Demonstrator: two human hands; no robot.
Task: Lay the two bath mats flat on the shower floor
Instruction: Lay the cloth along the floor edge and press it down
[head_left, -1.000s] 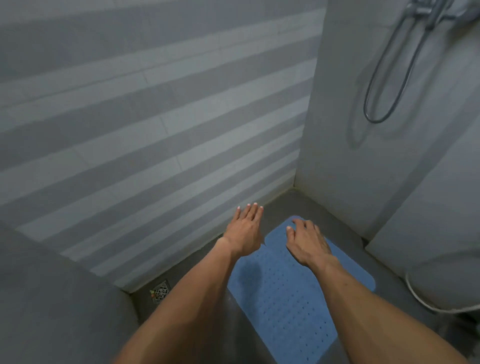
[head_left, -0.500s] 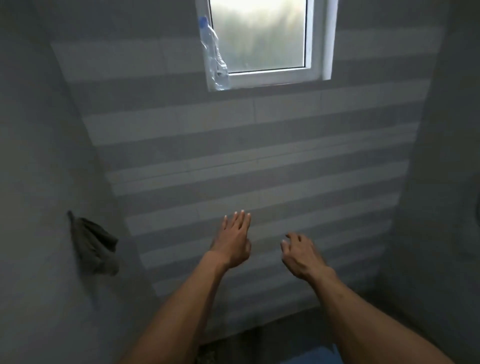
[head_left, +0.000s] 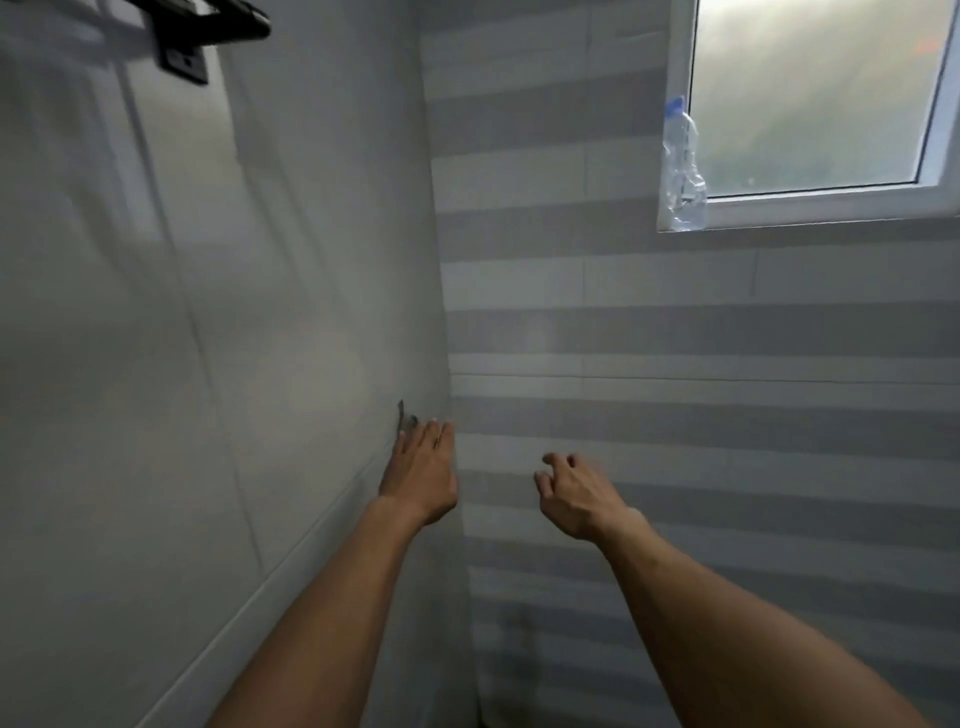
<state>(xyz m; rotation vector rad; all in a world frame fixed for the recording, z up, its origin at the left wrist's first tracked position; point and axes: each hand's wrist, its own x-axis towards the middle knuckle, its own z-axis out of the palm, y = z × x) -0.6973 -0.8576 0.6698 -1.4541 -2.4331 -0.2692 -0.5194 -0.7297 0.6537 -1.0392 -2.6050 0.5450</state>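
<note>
1. Swung up and leftward since a second ago: blue bath mat and shower floor gone from view, plain side wall (head_left: 218, 364) and striped tiled wall (head_left: 727, 415) now filling it.
2. Left hand (head_left: 418, 480) reaching toward the wall corner, fingers straight and together, holding nothing.
3. Right hand (head_left: 576, 493) loosely curled, also holding nothing.
4. Crumpled plastic bottle (head_left: 681, 166) standing at the window (head_left: 810, 98); dark bracket (head_left: 208, 31) high on the side wall.
5. Progress: one mat seen flat on the floor earlier; second mat nowhere visible now, likely yet to be fetched and laid.
</note>
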